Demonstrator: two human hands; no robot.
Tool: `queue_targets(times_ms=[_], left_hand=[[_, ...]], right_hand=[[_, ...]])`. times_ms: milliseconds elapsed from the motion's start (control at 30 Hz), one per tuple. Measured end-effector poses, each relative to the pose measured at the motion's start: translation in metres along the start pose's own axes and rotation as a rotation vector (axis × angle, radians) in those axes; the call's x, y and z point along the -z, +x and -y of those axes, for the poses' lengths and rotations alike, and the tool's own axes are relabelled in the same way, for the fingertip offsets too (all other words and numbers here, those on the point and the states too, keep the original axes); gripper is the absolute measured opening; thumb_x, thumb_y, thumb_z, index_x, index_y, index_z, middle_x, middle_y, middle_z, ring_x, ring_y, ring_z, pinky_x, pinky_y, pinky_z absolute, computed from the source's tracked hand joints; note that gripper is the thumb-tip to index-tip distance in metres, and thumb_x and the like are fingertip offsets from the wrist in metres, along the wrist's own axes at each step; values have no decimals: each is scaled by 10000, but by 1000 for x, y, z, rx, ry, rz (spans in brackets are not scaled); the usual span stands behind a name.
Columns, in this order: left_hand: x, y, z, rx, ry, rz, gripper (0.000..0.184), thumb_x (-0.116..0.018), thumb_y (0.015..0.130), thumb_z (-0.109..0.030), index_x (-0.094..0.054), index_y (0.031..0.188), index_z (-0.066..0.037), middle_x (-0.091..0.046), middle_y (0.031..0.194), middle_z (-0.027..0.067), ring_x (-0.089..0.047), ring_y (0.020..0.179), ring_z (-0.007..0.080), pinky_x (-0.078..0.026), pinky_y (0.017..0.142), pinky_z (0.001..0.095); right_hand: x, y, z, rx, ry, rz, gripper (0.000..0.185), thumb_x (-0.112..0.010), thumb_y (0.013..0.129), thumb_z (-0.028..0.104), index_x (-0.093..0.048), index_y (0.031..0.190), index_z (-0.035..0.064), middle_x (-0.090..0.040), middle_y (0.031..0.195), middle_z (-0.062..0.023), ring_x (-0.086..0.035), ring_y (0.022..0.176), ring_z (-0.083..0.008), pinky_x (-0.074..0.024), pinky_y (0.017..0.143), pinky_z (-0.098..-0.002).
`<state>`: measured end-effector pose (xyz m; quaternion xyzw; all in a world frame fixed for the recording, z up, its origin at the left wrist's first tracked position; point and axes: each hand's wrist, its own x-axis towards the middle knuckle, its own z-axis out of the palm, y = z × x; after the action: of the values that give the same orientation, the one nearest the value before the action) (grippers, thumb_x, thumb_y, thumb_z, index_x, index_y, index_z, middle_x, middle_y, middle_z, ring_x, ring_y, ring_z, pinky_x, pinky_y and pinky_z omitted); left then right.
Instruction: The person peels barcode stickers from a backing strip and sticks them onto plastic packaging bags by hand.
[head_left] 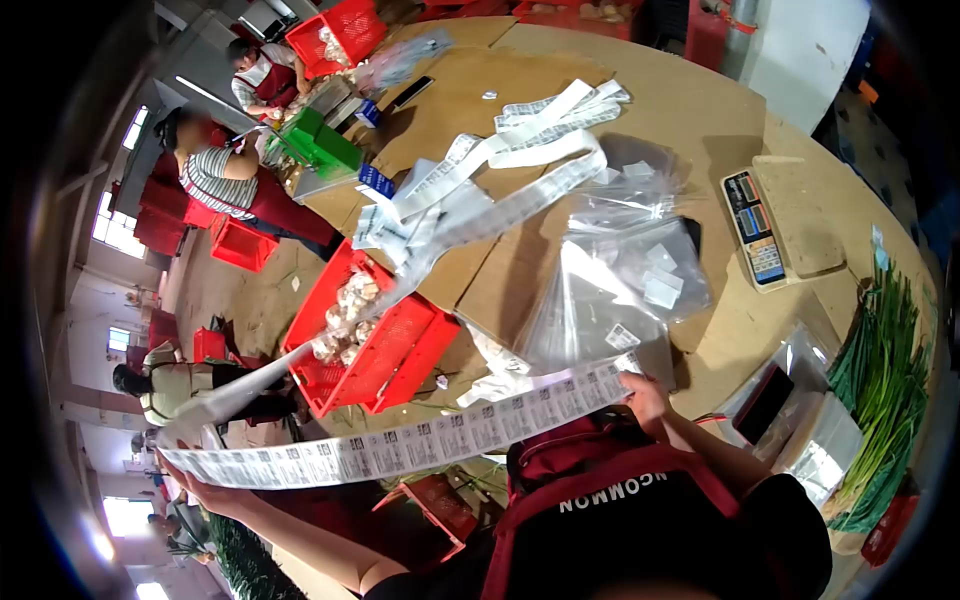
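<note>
You hold the label strip pinched in the closed fingers of your left hand and right hand, spanning your apron, its other length trailing onto the table.

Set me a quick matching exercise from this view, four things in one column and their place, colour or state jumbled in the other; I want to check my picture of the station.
Things:
1. Label strip
2. Crate left of the clear bags
3. Scale
4. Long leafy stems

Descriptions:
A. Beige, with a dark panel
B. Green, toward the far right of the view
C. Stretched between the left hand and the right hand
D. Red, with pale bulbs inside

Pairs: 1-C, 2-D, 3-A, 4-B
</note>
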<state>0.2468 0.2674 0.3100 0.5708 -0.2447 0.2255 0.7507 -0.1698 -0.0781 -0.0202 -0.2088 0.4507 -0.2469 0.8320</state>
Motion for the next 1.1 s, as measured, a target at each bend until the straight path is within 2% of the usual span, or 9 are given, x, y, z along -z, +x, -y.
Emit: queue_targets(times_ms=[233, 300, 367, 467, 700, 833, 900, 967, 1100], left_hand=[[215, -35, 135, 97, 1185, -447, 567, -578, 801, -196, -352, 1284, -2, -439, 1225, 195, -492, 1081, 310, -468, 824, 445], [176, -97, 154, 618, 1970, 670, 478, -591, 770, -237, -511, 1205, -56, -612, 1049, 156, -589, 967, 331, -462, 833, 411], [104, -140, 179, 647, 1873, 1087, 568, -658, 723, -402, -540, 1151, -48, -623, 1018, 164, -590, 968, 305, -467, 808, 386], [-23, -225, 209, 151, 1117, 994, 343, -620, 797, -256, -588, 1054, -31, -610, 1031, 161, -583, 950, 322, -457, 807, 378], [-200, -337, 96, 701, 107, 1781, 304, -606, 860, -211, -572, 1058, 17, -624, 848, 55, -542, 775, 102, -434, 706, 256], [-199, -354, 103, 881, 111, 1678, 227, -605, 862, -198, -583, 939, 14, -562, 673, 45, -478, 608, 69, -402, 547, 240], [-189, -363, 121, 880, 83, 1513, 166, -591, 870, -151, -583, 906, 11, -556, 618, 15, -468, 581, 49, -391, 519, 233], [-181, -364, 141, 894, 58, 1356, 161, -591, 869, -147, -585, 896, 12, -576, 637, 19, -484, 594, 51, -404, 537, 229], [-180, -333, 136, 932, 43, 1246, 93, -570, 872, -84, -593, 873, 6, -599, 772, -2, -505, 652, 48, -396, 582, 201]], right_hand=[[-26, -10, 14, -19, -284, 138, 226, -616, 805, 183, -605, 995, 63, -625, 889, -15, -559, 784, -104, -429, 654, -254], [-21, -8, 7, -1, -314, 197, 232, -605, 827, 198, -601, 1009, 55, -623, 879, -8, -556, 781, -89, -431, 657, -235], [-23, -14, 7, 34, -381, 297, 234, -597, 842, 193, -593, 1022, 44, -616, 867, -4, -548, 776, -76, -425, 656, -219], [-23, -16, -2, 113, -545, 379, 256, -608, 841, 210, -586, 1009, 18, -605, 842, -8, -536, 734, -64, -427, 618, -219], [-34, -40, 0, 331, -742, 447, 317, -689, 780, 244, -610, 944, -15, -614, 783, -45, -523, 686, -62, -430, 596, -236], [-21, -36, 18, 230, -770, 426, 382, -714, 745, 272, -594, 987, 2, -621, 800, -60, -554, 706, -105, -442, 617, -254], [-20, -33, 42, 428, -1323, 556, 499, -725, 718, 336, -556, 1086, 43, -614, 921, -72, -576, 844, -174, -442, 768, -325], [2, -3, 49, 630, -1729, 465, 639, -734, 639, 413, -516, 1166, 127, -490, 1244, -74, -388, 1203, -243, -188, 1034, -457], [48, 26, 47, 941, -1777, 246, 546, -735, 596, 365, -591, 1075, 146, -465, 1287, -24, -364, 1215, -237, -205, 1013, -440]])
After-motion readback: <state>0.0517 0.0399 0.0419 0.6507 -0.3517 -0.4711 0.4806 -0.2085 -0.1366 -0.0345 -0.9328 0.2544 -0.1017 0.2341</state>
